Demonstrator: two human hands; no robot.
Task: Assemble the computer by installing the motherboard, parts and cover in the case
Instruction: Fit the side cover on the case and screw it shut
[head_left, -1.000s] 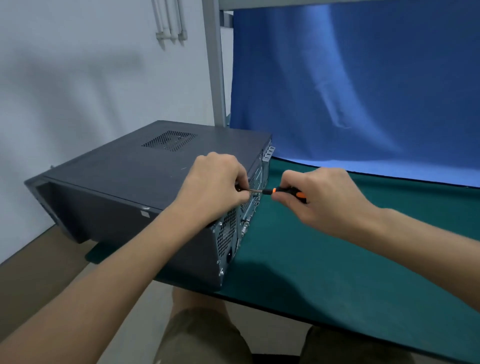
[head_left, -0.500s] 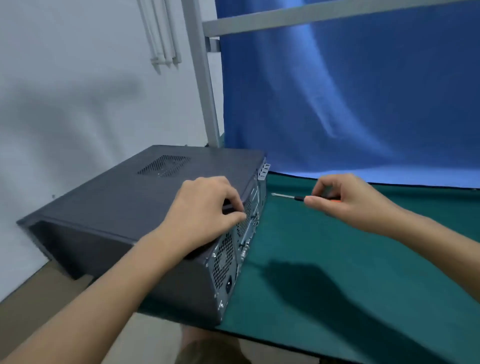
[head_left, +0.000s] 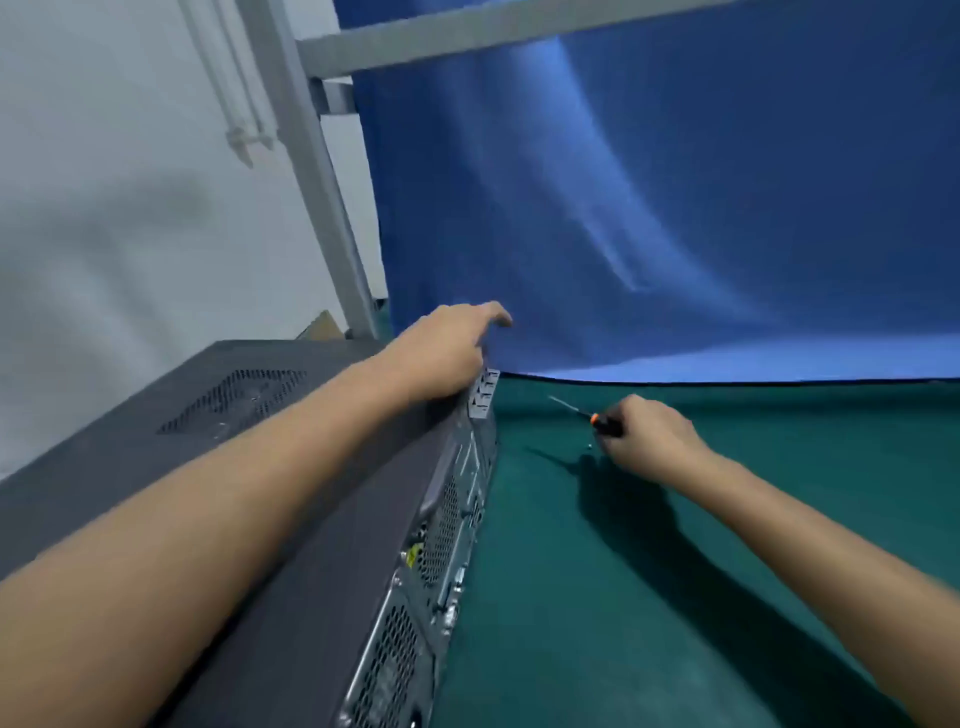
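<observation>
A white wall fills the left of the view, with pale pipes running down it and a grey metal frame standing beside them. Below, the dark grey computer case lies flat on the left part of the bench, its cover on top with a mesh vent in it. The case's back panel, full of perforated grilles and ports, faces right toward the open green mat.

The person's left forearm reaches across the cover, and the left hand rests at the far right corner of the case. Its grip is loose: the fingers are curled down over the top edge near the back panel, the thumb points outward, and it holds nothing.

To the right, well apart from the case, the right hand is low over the green mat. Its grip is closed around the black and orange handle of a screwdriver, whose thin metal shaft points up and left toward the case without touching it. A small pale speck lies on the mat just below the handle; what it is cannot be told. A blue cloth hangs behind the bench.
</observation>
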